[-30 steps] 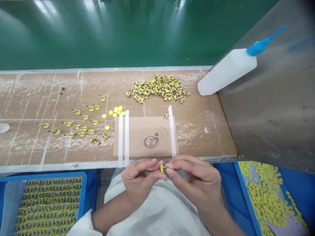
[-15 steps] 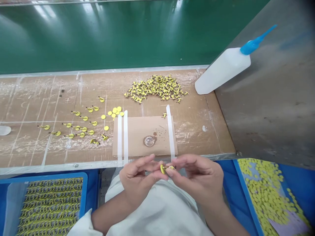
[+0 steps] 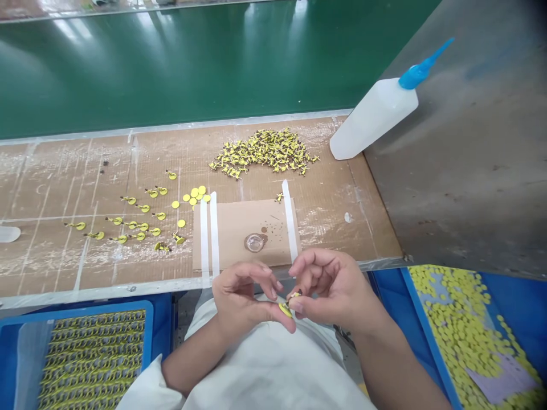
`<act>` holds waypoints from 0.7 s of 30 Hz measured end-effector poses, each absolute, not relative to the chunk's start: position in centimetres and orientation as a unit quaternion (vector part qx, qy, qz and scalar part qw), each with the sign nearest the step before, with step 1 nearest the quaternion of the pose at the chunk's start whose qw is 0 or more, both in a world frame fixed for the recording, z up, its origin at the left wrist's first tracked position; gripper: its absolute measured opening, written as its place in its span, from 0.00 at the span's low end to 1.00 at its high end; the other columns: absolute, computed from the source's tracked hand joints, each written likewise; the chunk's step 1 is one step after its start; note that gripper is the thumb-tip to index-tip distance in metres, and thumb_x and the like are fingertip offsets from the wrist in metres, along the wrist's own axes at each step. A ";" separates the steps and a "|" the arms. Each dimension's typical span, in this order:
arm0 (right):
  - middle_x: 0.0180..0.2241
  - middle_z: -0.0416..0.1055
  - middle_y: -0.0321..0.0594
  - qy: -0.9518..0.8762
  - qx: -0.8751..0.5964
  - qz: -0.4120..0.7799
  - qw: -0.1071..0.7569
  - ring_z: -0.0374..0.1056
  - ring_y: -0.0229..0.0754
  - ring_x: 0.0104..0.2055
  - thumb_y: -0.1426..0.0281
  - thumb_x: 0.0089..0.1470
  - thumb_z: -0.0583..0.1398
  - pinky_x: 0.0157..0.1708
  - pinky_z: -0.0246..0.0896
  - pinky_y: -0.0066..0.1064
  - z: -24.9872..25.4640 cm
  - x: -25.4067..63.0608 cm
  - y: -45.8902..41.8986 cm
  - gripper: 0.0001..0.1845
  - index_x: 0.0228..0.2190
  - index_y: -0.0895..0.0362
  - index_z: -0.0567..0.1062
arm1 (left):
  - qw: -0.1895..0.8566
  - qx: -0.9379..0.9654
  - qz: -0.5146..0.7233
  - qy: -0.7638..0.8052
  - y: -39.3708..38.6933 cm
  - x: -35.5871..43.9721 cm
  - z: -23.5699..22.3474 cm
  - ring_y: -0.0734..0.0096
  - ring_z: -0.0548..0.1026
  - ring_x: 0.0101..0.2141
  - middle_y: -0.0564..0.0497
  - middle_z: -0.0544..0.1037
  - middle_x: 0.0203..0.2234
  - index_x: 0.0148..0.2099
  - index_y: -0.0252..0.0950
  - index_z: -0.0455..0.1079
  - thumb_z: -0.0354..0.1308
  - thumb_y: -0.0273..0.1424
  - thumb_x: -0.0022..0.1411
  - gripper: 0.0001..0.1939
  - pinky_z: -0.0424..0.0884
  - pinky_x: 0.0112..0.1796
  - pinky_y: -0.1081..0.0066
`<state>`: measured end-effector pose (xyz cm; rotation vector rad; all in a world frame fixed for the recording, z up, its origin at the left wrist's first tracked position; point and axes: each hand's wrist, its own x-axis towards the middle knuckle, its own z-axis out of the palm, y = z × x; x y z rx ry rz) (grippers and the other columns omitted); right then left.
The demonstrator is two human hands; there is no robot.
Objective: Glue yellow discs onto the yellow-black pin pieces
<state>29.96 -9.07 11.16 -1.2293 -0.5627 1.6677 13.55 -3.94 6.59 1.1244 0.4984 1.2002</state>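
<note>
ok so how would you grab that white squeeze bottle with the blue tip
Take the white plastic squeeze bottle around its wide middle, coming from the near left side with the right hand. The body is its thickest part, and it seems to lean on the grey metal panel, which blocks the far side. Keep clear of the thin blue nozzle.

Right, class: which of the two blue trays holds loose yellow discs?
The tray at the person's right: its yellow discs lie in a loose heap, while the tray at their left holds parts in tidy rows.
</note>
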 end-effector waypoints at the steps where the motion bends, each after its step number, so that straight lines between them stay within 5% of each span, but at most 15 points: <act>1: 0.22 0.78 0.35 -0.233 -0.497 0.690 0.472 0.73 0.36 0.21 0.82 0.30 0.75 0.23 0.70 0.22 11.2 30.1 -9.1 0.24 0.32 0.58 0.76 | 0.646 0.511 0.531 0.199 -3.8 13.5 6.5 0.72 0.78 0.26 0.57 0.78 0.20 0.47 0.39 0.76 0.79 0.31 0.36 0.32 0.76 0.29 0.76; 21: 0.21 0.77 0.33 -0.261 -0.505 0.700 0.431 0.73 0.34 0.22 0.79 0.34 0.74 0.23 0.68 0.20 12.7 30.4 -8.6 0.27 0.40 0.59 0.77 | 0.541 0.660 0.514 0.083 -2.8 13.3 7.2 0.74 0.70 0.25 0.58 0.76 0.22 0.63 0.39 0.63 0.74 0.33 0.50 0.39 0.69 0.33 0.71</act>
